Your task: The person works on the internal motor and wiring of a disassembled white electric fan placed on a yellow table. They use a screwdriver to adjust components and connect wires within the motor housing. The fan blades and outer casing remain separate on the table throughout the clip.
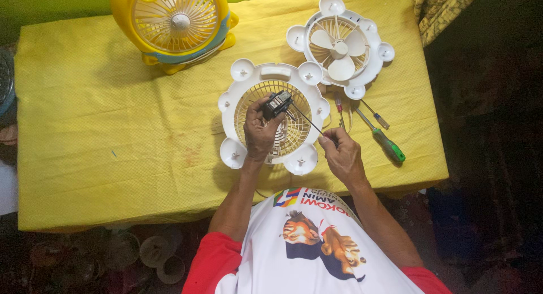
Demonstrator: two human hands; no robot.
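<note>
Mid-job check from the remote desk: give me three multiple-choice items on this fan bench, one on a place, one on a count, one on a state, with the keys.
1. Where does the green-handled screwdriver lie?
A. on the cloth, right of the right hand
B. inside the yellow fan
C. on the floor

2. How many white fan housings lie on the yellow tablecloth?
A. one
B. two
C. four

3. What is the left hand doing?
A. resting flat on the cloth
B. holding the small black motor over the near housing
C. gripping the yellow fan

Answers: 1 A, it lies beyond that hand, near the table's right edge. 2 B, the near housing and the far housing with blades. 3 B, its fingers close around the motor above the grille.
</note>
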